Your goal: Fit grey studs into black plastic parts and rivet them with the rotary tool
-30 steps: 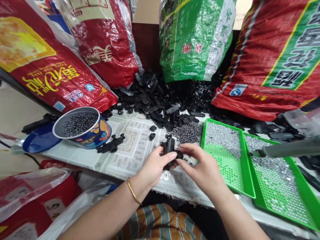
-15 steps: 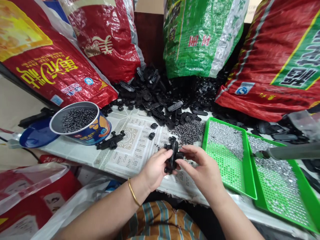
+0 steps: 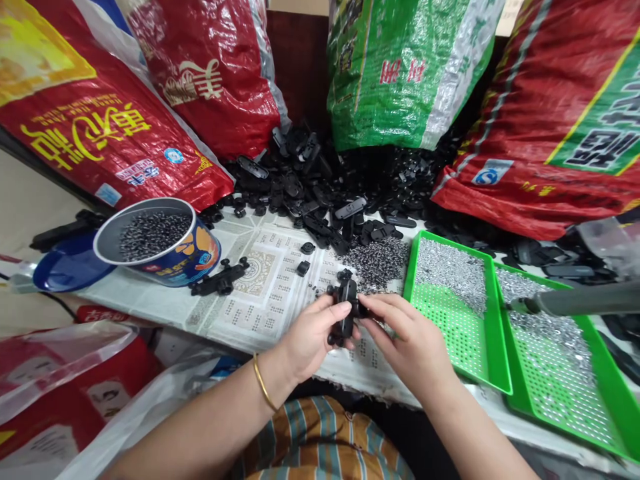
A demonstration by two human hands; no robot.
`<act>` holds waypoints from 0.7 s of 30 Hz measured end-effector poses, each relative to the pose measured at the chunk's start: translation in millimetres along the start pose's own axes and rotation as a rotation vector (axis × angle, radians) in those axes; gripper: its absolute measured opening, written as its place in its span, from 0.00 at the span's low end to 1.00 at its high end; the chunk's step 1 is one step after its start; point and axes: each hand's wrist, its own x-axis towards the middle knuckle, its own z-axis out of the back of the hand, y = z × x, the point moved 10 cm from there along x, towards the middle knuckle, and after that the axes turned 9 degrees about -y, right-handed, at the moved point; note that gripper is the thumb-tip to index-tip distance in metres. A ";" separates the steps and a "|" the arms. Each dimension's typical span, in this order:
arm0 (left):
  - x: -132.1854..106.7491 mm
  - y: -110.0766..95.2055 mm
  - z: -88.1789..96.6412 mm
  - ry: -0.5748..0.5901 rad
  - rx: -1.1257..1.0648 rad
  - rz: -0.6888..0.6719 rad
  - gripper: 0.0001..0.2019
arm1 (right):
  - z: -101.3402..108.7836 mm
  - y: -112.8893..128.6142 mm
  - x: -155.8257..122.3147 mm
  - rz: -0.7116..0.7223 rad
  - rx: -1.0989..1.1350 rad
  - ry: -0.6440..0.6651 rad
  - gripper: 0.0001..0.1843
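A black plastic bracket [image 3: 346, 292] with small knobs at its ends is held upright over the front of the table. My left hand [image 3: 313, 340] wraps round it, the thumb lying across its face. My right hand [image 3: 407, 337] pinches the round part that juts from the bracket's right side; its fingertips are partly hidden behind that part. Just beyond my hands lies a heap of tiny dark screws or pins [image 3: 380, 260]. Two small black pieces, one a block [image 3: 303, 268], lie left of the heap. A similar black bracket [image 3: 221, 277] rests farther left.
A blue tub [image 3: 187, 257] of small dark parts stands at the left. Green perforated trays [image 3: 457, 333] with shiny metal bits lie at the right, a grey tool [image 3: 590, 301] jutting over one. Black plastic parts [image 3: 300, 180] pile up before large red and green sacks [image 3: 400, 100].
The bracket has turned slightly in my left hand, showing more of its face. My right fingers have shifted a little on the jutting part. The whole view has moved slightly.
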 end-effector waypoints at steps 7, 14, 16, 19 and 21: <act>-1.8 4.5 -3.8 0.034 0.002 0.050 0.09 | -0.6 3.8 2.3 0.101 0.003 0.106 0.19; -2.5 3.6 -2.2 -0.045 0.033 -0.032 0.07 | 0.5 5.7 0.0 0.204 -0.094 0.065 0.16; -2.7 4.1 -3.2 -0.050 0.048 -0.040 0.07 | 3.3 2.6 -0.5 0.154 -0.102 0.024 0.15; -1.9 1.8 -4.3 -0.053 0.079 -0.058 0.08 | 6.5 -1.6 -2.6 0.089 -0.123 -0.014 0.14; -0.9 0.7 -4.7 -0.051 0.090 -0.057 0.08 | 7.0 -2.3 -4.1 0.078 -0.128 -0.020 0.14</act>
